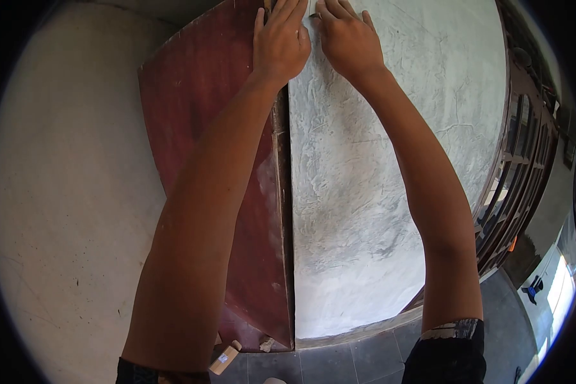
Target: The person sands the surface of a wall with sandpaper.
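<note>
Both my arms reach up to the top of the head view. My left hand (281,43) lies on the edge of a dark red wooden panel (201,96), its fingers stretched upward and partly cut off by the frame. Close beside it, my right hand (351,41) is at the grey plastered wall (358,192), with its fingers bent. A small dark edge (314,16) shows by its fingertips; what it belongs to is hidden. A narrow dark gap (287,211) runs down between panel and wall.
At the left stands a pale wall (70,179). A small wooden block (224,359) lies on the grey tiled floor (329,365) near the panel's foot. To the right are brown wooden window frames (521,147) and a blue-black object (532,290) on the floor.
</note>
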Demonstrator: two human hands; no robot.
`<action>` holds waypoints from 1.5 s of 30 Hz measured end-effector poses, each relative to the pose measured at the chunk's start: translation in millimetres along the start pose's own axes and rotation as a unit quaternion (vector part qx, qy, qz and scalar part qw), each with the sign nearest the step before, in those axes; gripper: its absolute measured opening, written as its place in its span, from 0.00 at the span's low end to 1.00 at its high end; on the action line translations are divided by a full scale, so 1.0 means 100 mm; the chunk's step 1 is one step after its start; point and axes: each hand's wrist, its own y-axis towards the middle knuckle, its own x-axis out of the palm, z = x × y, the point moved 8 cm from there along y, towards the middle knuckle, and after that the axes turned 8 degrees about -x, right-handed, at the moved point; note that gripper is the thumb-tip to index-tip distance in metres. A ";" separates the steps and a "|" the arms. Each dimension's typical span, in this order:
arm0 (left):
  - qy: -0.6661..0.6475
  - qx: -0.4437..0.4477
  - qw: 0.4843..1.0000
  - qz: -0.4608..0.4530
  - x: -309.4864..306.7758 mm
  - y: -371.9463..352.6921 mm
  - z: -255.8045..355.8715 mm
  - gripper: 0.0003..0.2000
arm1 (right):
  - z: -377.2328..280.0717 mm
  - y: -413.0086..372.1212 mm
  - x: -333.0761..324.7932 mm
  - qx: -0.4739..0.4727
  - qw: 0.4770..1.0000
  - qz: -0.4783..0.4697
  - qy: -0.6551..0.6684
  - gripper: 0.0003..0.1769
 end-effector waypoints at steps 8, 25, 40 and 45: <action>-0.016 0.012 1.000 0.007 -0.01 0.00 0.00 0.26 | -0.06 -0.12 -0.09 0.008 1.000 0.011 -0.023 0.21; 0.008 0.012 1.000 0.013 0.02 0.01 0.01 0.26 | -0.23 -0.48 -0.08 -0.026 1.000 0.000 0.005 0.22; 0.013 0.005 1.000 0.003 0.01 -0.03 0.01 0.26 | -0.37 -0.80 -0.13 -0.038 0.998 0.004 0.042 0.20; 0.021 0.027 0.999 0.001 0.02 -0.02 0.04 0.26 | 0.07 -0.10 0.03 -0.025 0.999 -0.008 0.041 0.21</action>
